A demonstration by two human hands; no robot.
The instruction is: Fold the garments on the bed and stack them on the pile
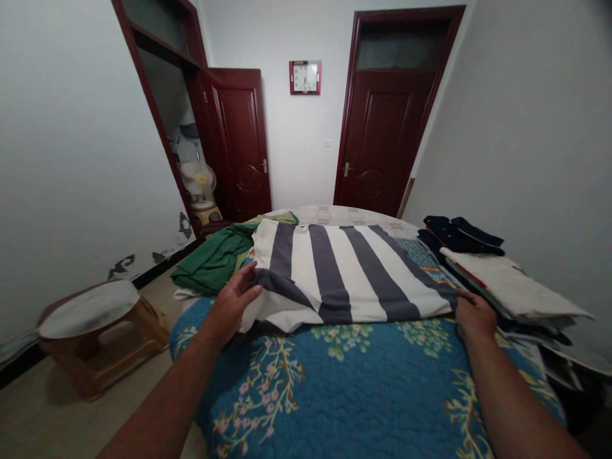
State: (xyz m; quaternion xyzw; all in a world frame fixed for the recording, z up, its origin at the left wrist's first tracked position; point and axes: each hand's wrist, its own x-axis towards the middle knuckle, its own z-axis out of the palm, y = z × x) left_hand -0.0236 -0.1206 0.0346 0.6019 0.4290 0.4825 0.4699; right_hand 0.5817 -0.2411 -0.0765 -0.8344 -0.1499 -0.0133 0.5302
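A white and dark grey striped cloth [342, 274] lies spread over a blue floral quilt [363, 389]. Its near left corner is raised and creased into a loose fold. Beside that fold is my left hand [234, 301], thumb and fingers apart, touching the cloth's edge. At the near right corner, my right hand [475, 315] pinches the edge between thumb and fingers. Between the two hands, the near edge runs almost straight across the quilt, apart from the fold on the left.
Crumpled green fabric [215, 255] lies left of the striped cloth. To the right are a pile of folded light cloth [511, 284] and dark folded clothes [461, 234]. A stool [90, 312] stands on the floor at left. Two dark red doors [239, 140] are at the back.
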